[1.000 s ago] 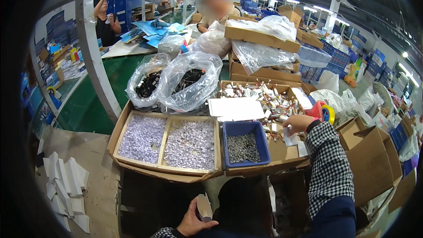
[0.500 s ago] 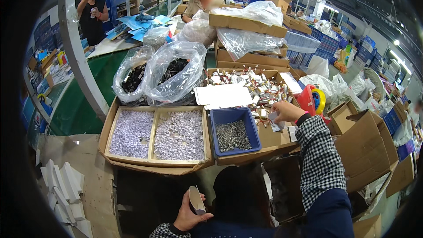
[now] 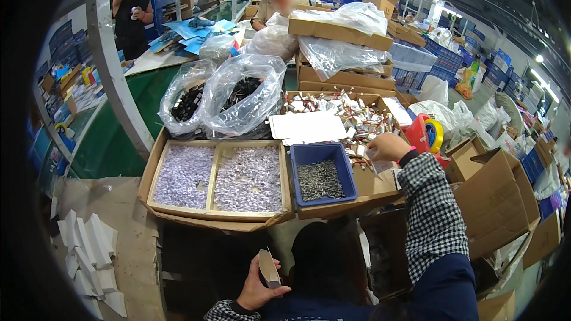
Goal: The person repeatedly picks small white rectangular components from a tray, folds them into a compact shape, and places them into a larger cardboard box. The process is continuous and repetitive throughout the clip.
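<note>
Low in front of me, my left hand (image 3: 254, 288) is wrapped round a small open carton (image 3: 269, 268), narrow and pale outside with a brown inside. My right hand (image 3: 389, 148) reaches out over the cardboard tray (image 3: 373, 183) and pinches a thin white piece (image 3: 378, 166), partly hidden by the fingers. Just beyond the right hand lie many small silvery parts with red wires (image 3: 357, 120). A blue bin (image 3: 353, 195) of small metal pieces stands left of that hand. Further left, a wooden divided frame (image 3: 212, 193) holds tiny white pieces.
Clear plastic bags (image 3: 262, 104) of black parts stand behind the frame, near a metal post (image 3: 116, 71). Folded white cartons (image 3: 89, 249) lie at the left. A red tape dispenser (image 3: 418, 134) and an open cardboard box (image 3: 493, 202) are at the right. A person (image 3: 279, 3) works opposite.
The whole view has shifted slightly. My right hand stays over the tray with its fingers tilted a little differently round the white piece. My left hand keeps hold of the carton.
</note>
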The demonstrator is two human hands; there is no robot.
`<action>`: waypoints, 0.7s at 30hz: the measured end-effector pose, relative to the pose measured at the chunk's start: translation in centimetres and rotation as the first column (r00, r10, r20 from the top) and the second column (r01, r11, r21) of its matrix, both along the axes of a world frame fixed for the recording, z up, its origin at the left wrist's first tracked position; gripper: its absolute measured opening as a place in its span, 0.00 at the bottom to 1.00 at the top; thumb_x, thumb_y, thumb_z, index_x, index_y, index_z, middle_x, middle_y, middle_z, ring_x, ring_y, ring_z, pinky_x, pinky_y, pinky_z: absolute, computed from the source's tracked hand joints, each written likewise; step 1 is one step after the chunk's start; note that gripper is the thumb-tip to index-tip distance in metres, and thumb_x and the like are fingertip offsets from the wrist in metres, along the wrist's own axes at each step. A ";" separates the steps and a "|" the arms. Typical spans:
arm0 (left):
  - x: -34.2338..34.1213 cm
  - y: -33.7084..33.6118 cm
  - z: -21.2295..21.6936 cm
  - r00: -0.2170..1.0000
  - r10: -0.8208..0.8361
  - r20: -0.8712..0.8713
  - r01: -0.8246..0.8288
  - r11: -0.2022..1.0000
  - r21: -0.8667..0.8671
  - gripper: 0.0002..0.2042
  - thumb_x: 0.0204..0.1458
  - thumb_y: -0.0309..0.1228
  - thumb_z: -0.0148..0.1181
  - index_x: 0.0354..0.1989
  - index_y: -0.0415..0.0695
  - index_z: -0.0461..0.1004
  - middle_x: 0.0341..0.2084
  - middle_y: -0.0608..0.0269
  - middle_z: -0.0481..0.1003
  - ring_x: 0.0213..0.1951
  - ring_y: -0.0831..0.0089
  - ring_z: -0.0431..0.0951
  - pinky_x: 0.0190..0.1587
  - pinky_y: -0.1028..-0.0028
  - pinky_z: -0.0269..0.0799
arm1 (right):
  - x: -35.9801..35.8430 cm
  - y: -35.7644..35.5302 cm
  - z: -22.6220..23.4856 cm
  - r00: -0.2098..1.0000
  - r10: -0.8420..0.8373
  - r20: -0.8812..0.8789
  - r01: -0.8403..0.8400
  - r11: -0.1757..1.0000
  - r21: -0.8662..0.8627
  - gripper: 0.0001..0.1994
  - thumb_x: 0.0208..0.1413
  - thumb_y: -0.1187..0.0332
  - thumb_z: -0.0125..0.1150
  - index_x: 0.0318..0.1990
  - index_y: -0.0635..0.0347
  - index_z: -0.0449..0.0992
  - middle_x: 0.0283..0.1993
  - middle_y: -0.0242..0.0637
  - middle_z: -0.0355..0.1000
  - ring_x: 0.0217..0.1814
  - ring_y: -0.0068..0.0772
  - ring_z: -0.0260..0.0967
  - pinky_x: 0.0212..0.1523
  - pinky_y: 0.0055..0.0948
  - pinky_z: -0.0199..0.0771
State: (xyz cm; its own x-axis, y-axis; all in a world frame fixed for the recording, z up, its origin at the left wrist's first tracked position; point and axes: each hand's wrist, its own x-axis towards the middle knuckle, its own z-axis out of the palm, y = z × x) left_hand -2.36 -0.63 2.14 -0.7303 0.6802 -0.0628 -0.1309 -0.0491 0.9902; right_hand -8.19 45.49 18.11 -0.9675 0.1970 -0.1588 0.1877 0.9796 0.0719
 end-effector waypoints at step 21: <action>-1.1 2.0 4.2 0.471 0.277 -0.837 -0.658 0.743 -0.125 0.44 0.24 0.38 0.78 0.54 0.46 0.58 0.46 0.54 0.66 0.48 0.54 0.68 0.52 0.59 0.65 | 7.9 -29.7 -3.8 0.750 -0.336 -0.569 -0.396 0.460 -0.794 0.10 0.47 0.75 0.68 0.38 0.63 0.76 0.30 0.38 0.76 0.30 0.24 0.74 0.31 0.22 0.73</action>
State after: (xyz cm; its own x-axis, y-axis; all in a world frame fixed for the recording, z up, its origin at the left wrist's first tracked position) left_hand -3.43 1.35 6.34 -0.8286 0.2644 0.4935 0.5522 0.5310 0.6427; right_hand -0.26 15.77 14.30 -0.8881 0.2852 0.3605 -0.2095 0.4469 -0.8697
